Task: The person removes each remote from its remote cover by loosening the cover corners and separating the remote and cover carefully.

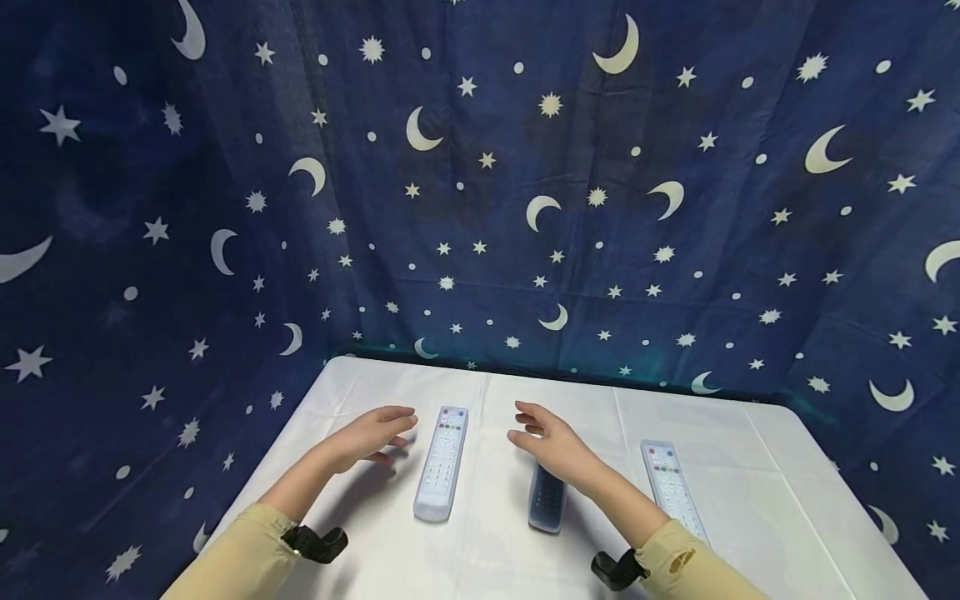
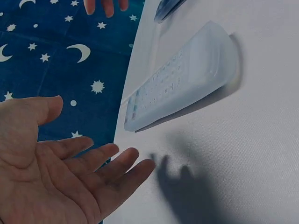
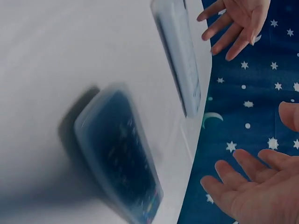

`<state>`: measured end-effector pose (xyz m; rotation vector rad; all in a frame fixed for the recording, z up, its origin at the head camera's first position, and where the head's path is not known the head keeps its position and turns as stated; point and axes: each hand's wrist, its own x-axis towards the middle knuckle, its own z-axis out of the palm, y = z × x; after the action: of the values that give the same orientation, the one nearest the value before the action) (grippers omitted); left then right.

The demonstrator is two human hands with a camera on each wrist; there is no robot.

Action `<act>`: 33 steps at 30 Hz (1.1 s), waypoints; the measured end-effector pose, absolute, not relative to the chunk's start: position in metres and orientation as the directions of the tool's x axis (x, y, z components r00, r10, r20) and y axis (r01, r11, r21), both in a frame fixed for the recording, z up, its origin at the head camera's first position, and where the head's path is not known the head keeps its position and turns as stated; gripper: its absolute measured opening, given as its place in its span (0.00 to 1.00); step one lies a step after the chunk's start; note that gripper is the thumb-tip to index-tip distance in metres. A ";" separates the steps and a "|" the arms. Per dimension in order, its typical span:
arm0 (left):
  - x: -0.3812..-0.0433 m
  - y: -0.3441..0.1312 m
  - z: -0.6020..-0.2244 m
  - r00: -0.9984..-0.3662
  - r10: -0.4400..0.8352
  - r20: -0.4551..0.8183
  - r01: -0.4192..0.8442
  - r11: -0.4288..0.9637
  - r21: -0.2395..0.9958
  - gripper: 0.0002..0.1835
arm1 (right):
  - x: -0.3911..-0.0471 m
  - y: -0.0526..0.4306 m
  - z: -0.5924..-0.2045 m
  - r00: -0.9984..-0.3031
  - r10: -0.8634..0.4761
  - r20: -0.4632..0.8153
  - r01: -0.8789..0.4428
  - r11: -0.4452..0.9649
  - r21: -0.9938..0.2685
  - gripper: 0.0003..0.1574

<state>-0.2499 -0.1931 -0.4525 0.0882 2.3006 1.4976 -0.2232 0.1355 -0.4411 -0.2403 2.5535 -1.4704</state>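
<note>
Three remote controls lie on the white-covered table. My left hand (image 1: 367, 439) hovers just left of a white remote (image 1: 441, 467) in a clear sleeve, its fingers relaxed and holding nothing. In the left wrist view, that hand (image 2: 74, 168) has its palm showing and its fingers spread beside the white remote (image 2: 187, 74). My right hand (image 1: 558, 450) is held above a dark remote (image 1: 547, 502) and hides its far end. The right wrist view shows the dark remote (image 3: 119, 149), slightly blurred, and the right hand (image 3: 257, 191) with loosely extended fingers, apart from it.
Partly behind my right forearm lies another white remote (image 1: 675, 487). The white tablecloth (image 1: 495, 567) reaches a far edge against a dark blue curtain (image 1: 480, 208) with moons and stars. A black wrist strap (image 1: 318, 543) sits on the left sleeve, a similar one (image 1: 617, 571) on the right.
</note>
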 end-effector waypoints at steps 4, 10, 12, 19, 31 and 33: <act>-0.253 -0.191 -0.454 -0.907 0.266 -0.326 -0.194 0.424 0.885 0.32 | -0.227 0.123 -0.442 -0.963 -0.245 -0.110 -0.013 0.449 -0.893 0.41; -0.258 -0.188 -0.458 -0.877 0.271 -0.397 -0.264 0.419 0.869 0.32 | -0.232 0.106 -0.446 -0.940 -0.298 -0.166 0.078 0.287 -0.955 0.39; -0.259 -0.187 -0.458 -0.866 0.272 -0.419 -0.283 0.425 0.860 0.31 | -0.235 0.101 -0.449 -0.927 -0.318 -0.198 0.129 0.225 -0.966 0.39; -0.263 -0.181 -0.461 -0.832 0.253 -0.494 -0.363 0.424 0.830 0.29 | -0.241 0.087 -0.462 -0.886 -0.342 -0.314 0.287 0.127 -0.949 0.41; -0.267 -0.175 -0.466 -0.775 0.310 -0.551 -0.404 0.426 0.809 0.28 | -0.243 0.069 -0.478 -0.843 -0.329 -0.425 0.406 0.130 -0.905 0.44; -0.268 -0.175 -0.468 -0.769 0.317 -0.555 -0.408 0.425 0.808 0.29 | -0.244 0.068 -0.479 -0.837 -0.331 -0.436 0.416 0.133 -0.899 0.44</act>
<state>-0.2679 -0.1750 -0.4678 -0.0759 2.0140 1.3950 -0.2438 0.0681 -0.4792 0.0823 1.8653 -1.7602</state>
